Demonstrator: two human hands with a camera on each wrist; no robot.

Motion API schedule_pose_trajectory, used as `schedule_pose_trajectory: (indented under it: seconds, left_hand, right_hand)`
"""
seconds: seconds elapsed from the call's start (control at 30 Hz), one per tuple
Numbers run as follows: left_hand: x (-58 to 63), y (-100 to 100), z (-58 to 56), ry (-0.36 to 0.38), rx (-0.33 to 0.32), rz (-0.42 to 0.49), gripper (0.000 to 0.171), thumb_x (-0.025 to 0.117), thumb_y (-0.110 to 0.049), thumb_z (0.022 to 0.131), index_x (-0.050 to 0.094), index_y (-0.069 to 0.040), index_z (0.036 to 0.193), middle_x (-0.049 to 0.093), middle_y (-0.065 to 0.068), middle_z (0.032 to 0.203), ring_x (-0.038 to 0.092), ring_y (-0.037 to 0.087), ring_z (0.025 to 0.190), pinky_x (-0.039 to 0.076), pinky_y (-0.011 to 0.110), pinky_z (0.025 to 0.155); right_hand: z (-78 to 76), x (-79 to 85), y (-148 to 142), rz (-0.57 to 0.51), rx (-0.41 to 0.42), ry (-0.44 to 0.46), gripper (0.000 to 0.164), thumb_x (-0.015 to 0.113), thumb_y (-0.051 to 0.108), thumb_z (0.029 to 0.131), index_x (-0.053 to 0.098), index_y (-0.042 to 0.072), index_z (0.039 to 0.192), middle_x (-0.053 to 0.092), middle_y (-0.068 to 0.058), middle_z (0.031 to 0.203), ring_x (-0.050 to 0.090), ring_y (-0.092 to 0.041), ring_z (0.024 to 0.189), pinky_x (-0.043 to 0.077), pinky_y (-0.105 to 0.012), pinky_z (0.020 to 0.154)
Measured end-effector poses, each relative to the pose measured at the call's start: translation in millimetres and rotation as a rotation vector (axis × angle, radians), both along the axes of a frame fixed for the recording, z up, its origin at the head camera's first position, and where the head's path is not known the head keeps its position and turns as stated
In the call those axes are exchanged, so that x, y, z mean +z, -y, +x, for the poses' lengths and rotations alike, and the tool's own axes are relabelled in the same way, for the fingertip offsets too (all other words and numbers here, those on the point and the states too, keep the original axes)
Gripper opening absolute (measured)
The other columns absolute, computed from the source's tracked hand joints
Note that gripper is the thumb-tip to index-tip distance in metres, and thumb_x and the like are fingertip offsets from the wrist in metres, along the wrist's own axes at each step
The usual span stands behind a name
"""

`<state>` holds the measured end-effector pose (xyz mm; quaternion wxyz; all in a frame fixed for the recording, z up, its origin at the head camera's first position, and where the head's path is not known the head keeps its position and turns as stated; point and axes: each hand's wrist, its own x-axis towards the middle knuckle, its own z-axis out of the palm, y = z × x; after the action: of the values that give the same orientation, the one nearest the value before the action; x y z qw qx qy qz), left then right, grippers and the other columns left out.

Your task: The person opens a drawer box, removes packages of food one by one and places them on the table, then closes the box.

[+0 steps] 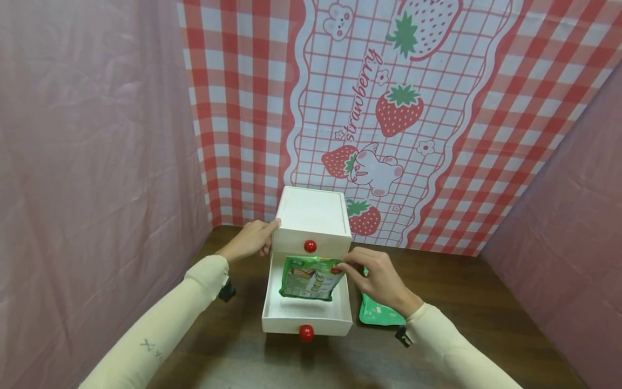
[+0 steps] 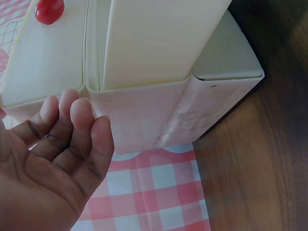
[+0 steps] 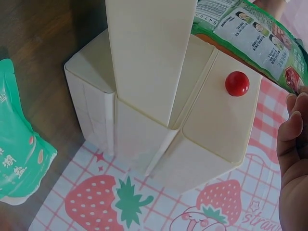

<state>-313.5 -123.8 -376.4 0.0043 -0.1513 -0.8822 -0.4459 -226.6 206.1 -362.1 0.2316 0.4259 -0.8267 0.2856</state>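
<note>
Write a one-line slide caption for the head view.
Right hand pinches a green packet over an open drawer; left hand touches the white cabinet.

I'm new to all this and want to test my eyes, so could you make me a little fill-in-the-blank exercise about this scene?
1. The main colour of the packet pinched by the person's right grip is ____.
2. Beneath the closed top drawer, another drawer stands ____.
3. The two round knobs in the head view are ____.
4. The fruit printed on the checked backdrop is the ____.

Missing words: green; open; red; strawberry.
</note>
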Motion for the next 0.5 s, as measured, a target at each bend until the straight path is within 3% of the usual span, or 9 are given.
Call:
schedule_pose_trajectory:
  seconds: [0.2,0.4,0.5]
  left_hand:
    - [-0.3,-0.3,-0.7,0.002,-0.009,0.006,0.081,0.036,-0.062,0.106,0.068,0.002,0.067,0.065,0.008,0.059,0.063,0.02,0.053,0.05,0.029,0.052]
    - [0.0,0.2,-0.2,0.0,-0.012,-0.008,0.084,0.034,-0.061,0.107,0.069,0.006,0.071,0.065,0.009,0.061,0.064,0.022,0.055,0.055,0.04,0.059]
    - [1.0,0.1,0.6,0.005,-0.01,-0.011,0.084,0.035,-0.06,0.107,0.07,0.009,0.075,0.065,0.01,0.062,0.064,0.023,0.057,0.055,0.039,0.059]
  right_hand:
    - [0.2,1.5,-4.3,-0.005,-0.021,-0.008,0.02,0.082,0.011,0.088,0.076,0.017,0.106,0.069,0.011,0.093,0.055,-0.005,0.071,0.051,-0.023,0.058]
    - [-0.9,3.1,-7.9,-0.013,-0.01,-0.027,0.02,0.082,0.008,0.088,0.076,0.016,0.106,0.07,0.009,0.092,0.055,-0.005,0.071,0.052,-0.023,0.058]
    - [-1.1,4.4,-9.5,-0.014,-0.01,-0.049,0.018,0.082,0.008,0.088,0.076,0.015,0.104,0.07,0.008,0.09,0.055,-0.005,0.07,0.051,-0.023,0.058]
